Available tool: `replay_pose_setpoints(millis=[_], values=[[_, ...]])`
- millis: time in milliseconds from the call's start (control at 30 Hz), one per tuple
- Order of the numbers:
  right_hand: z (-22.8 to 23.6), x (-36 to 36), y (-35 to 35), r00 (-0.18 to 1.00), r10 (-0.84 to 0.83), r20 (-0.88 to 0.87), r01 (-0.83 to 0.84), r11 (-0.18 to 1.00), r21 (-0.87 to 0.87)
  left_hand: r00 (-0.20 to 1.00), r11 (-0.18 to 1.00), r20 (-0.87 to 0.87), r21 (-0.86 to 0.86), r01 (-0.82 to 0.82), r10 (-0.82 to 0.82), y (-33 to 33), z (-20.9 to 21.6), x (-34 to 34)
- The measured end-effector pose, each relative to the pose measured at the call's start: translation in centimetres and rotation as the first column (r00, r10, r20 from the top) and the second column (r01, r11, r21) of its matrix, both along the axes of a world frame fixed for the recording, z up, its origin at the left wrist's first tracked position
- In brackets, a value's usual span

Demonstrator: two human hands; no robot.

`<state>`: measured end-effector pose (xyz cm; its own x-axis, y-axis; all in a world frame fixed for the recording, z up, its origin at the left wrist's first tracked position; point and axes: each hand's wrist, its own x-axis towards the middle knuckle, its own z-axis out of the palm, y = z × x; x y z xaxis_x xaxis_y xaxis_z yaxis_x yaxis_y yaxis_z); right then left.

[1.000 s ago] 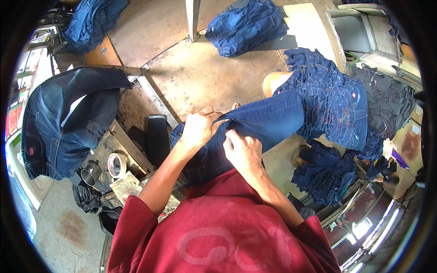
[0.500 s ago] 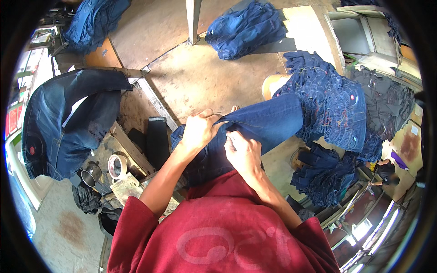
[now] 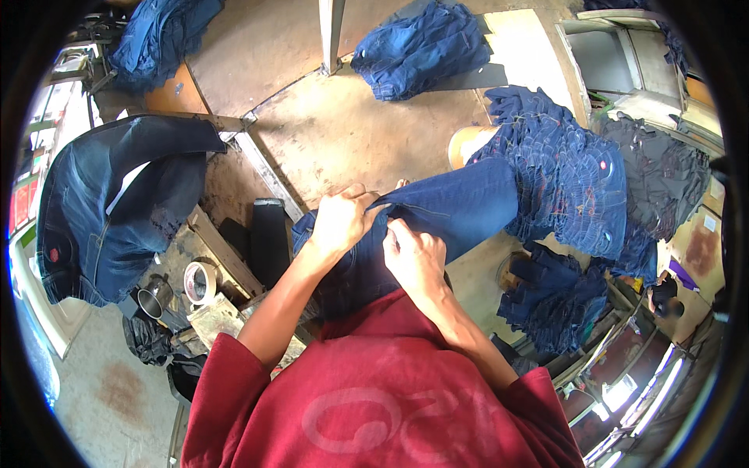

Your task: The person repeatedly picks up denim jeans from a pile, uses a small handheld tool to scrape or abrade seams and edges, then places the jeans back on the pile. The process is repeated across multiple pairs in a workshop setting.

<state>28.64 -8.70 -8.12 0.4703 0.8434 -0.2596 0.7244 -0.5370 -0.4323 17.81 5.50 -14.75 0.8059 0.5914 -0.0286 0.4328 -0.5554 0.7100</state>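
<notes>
A pair of blue jeans (image 3: 460,204) lies across my lap, one leg stretching toward the right. My left hand (image 3: 343,222) is closed on a raised fold of its denim, fingers pinched together. Just right of it, my right hand (image 3: 415,253) is closed with curled fingers, resting against the same denim. Whatever sits inside the right fingers is hidden.
Bundled jeans (image 3: 558,171) are heaped at the right, with dark garments (image 3: 655,171) behind. Another denim pile (image 3: 421,51) lies on the floor ahead. Left are draped jeans (image 3: 117,203), a tape roll (image 3: 200,282) and a metal cup (image 3: 155,297). A person (image 3: 665,300) is far right.
My right hand has shifted very slightly up and left along the denim, its fingers curling more. My left hand keeps its hold on the fold.
</notes>
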Motion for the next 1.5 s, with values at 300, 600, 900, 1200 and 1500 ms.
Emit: replay_pose_setpoints(millis=[300,600,900,1200,1500], values=[[0.3,-0.2,-1.3,0.993,-0.064,-0.096,0.079,0.984,0.162,0.999,0.999,0.006,-0.002,-0.034,0.034,-0.1,-0.2,0.2],[0.2,0.1,-2.0,0.990,-0.055,-0.130,0.076,0.984,0.161,0.998,0.998,0.022,0.022,-0.058,0.058,-0.3,-0.3,0.3],[0.5,0.0,-2.1,0.999,0.026,-0.019,-0.025,0.999,0.034,0.997,0.997,0.022,0.014,-0.079,0.079,-0.4,-0.2,0.4],[0.5,-0.2,-1.8,0.997,0.034,0.067,-0.037,0.999,0.035,0.997,0.997,-0.004,0.008,-0.083,0.083,-0.6,-0.3,0.4],[0.3,0.1,-1.7,1.000,0.017,0.016,-0.018,0.998,0.058,0.997,0.997,-0.034,0.009,-0.074,0.075,-0.5,-0.1,0.5]])
